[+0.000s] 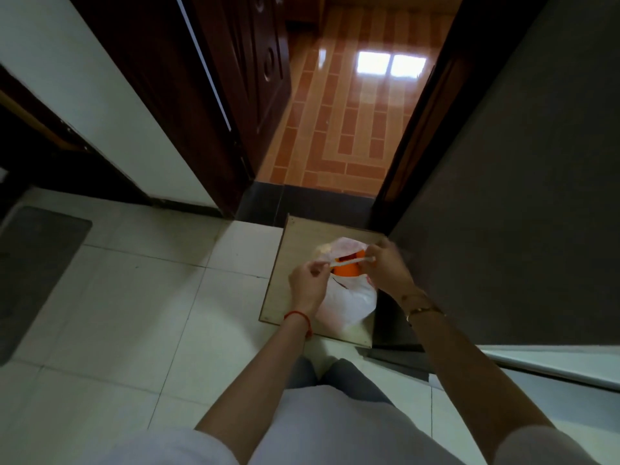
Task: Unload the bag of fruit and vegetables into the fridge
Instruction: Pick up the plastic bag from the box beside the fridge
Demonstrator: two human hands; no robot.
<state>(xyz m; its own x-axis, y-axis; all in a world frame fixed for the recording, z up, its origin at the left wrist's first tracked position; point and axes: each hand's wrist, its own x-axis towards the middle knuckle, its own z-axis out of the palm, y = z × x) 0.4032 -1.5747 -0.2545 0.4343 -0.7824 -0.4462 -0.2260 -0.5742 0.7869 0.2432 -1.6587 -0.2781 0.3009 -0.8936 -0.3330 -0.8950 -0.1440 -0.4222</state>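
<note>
Fingers: my left hand (307, 283) pinches one twisted handle of the white plastic bag (349, 302), lower centre of frame; my right hand (385, 263) pinches the other, the strip stretched taut between them. Bag: sits on a low wooden board (295, 236) on the pale tiled floor (141, 297), mouth parted, an orange fruit (347, 269) showing.

Risk: pulling unevenly could tear the thin plastic or tip the bag, rolling produce toward the doorway.

Unclear: remaining contents hidden; fridge presumably the grey panel (523, 203) at right, its lower edge cut off; my fingertips blurred.
</note>
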